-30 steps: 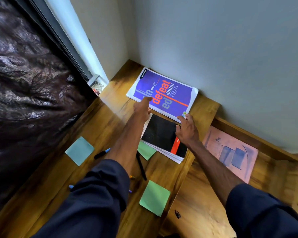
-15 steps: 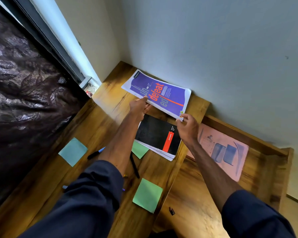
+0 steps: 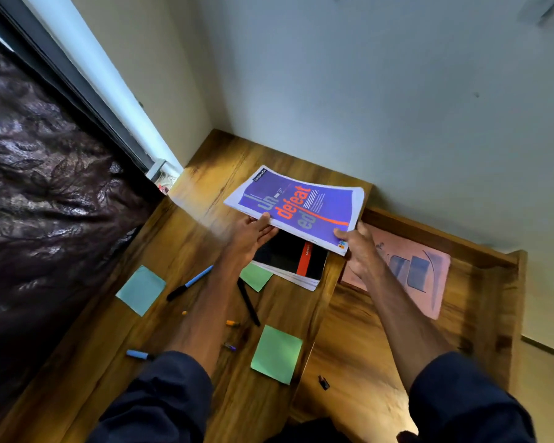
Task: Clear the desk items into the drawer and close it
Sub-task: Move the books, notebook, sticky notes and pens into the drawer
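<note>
Above desk [image 3: 205, 238] | both hands grip purple magazine [image 3: 296, 206] | raised, tilted

The purple magazine [image 3: 298, 207] is hanging tilted over the desk's [image 3: 205, 174] far end, clear of the wood, with the left hand [image 3: 253, 233] gripping its near edge and the right hand [image 3: 355, 247] pinching its near right corner. A black notebook [image 3: 288, 257] with a red band is lying flat beneath it, just beside the far green note [image 3: 256, 276]. The near green note [image 3: 276, 353], blue note [image 3: 140, 290], blue pen [image 3: 189, 282] and black pen [image 3: 248, 303] are lying scattered nearer. The drawer [image 3: 493, 282] is standing open on the right, holding a pink sheet [image 3: 429, 273].
</note>
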The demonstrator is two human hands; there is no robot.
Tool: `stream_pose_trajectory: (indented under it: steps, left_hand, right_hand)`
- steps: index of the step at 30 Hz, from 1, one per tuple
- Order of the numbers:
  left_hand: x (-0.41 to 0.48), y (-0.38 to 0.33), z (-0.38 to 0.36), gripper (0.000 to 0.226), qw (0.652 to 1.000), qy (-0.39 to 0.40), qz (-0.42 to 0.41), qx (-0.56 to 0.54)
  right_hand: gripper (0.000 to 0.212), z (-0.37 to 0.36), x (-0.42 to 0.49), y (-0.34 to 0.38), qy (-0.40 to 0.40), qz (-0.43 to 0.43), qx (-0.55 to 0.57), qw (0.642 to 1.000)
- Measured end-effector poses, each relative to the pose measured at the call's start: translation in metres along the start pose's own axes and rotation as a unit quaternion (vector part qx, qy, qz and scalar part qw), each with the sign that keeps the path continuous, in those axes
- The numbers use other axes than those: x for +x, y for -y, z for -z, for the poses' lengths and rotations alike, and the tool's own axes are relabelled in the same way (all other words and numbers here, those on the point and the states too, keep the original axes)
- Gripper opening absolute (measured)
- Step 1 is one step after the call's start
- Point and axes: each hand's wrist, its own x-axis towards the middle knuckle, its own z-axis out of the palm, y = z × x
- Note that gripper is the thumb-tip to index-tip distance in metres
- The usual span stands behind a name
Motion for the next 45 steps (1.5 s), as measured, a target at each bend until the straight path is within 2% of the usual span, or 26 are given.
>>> stream_pose_trajectory:
  steps: [2, 4, 10, 15, 18, 23, 27, 32, 36, 40, 45]
  left_hand:
    - [-0.011, 0.006, -0.004, 0.034, 1.000, 0.013, -0.006, 0.024]
    - [-0.021, 0.013, -0.012, 0.035, 0.998, 0.022, -0.004, 0.063]
    - [-0.041, 0.032, -0.039, 0.057, 0.994, 0.007, 0.059, 0.086]
    - [-0.055, 0.050, -0.075, 0.050, 0.983, 0.024, 0.062, 0.170]
    - [-0.062, 0.064, -0.099, 0.040, 0.975, 0.048, 0.076, 0.203]
    - [-0.072, 0.091, -0.140, 0.025, 0.956, 0.093, 0.096, 0.260]
    - [-0.074, 0.119, -0.162, 0.025, 0.940, 0.124, 0.091, 0.305]
    - [-0.069, 0.150, -0.170, 0.029, 0.915, 0.105, 0.094, 0.379]
    - [-0.065, 0.165, -0.164, 0.035, 0.887, 0.089, 0.106, 0.441]
    - [-0.058, 0.177, -0.157, 0.043, 0.881, 0.082, 0.150, 0.441]
    - [-0.052, 0.180, -0.163, 0.043, 0.889, 0.065, 0.154, 0.426]
  right_hand:
    - [0.044, 0.007, -0.009, 0.002, -0.007, 0.035, 0.003, 0.999]
    - [0.041, 0.019, -0.017, 0.006, -0.016, 0.059, 0.014, 0.998]
    - [0.041, 0.079, -0.043, 0.016, -0.077, 0.079, 0.053, 0.992]
    - [0.038, 0.150, -0.057, 0.011, -0.120, 0.095, 0.063, 0.986]
    - [0.044, 0.190, -0.068, 0.003, -0.149, 0.102, 0.074, 0.981]
    - [0.042, 0.255, -0.089, -0.011, -0.220, 0.076, 0.045, 0.972]
    - [0.045, 0.295, -0.096, -0.019, -0.248, 0.062, 0.032, 0.966]
    - [0.046, 0.315, -0.095, -0.027, -0.227, 0.045, 0.020, 0.973]
    - [0.045, 0.322, -0.087, -0.034, -0.200, 0.046, -0.038, 0.978]
    - [0.041, 0.315, -0.074, -0.035, -0.185, 0.023, -0.093, 0.978]
    - [0.041, 0.296, -0.051, -0.020, -0.173, 0.027, -0.097, 0.980]
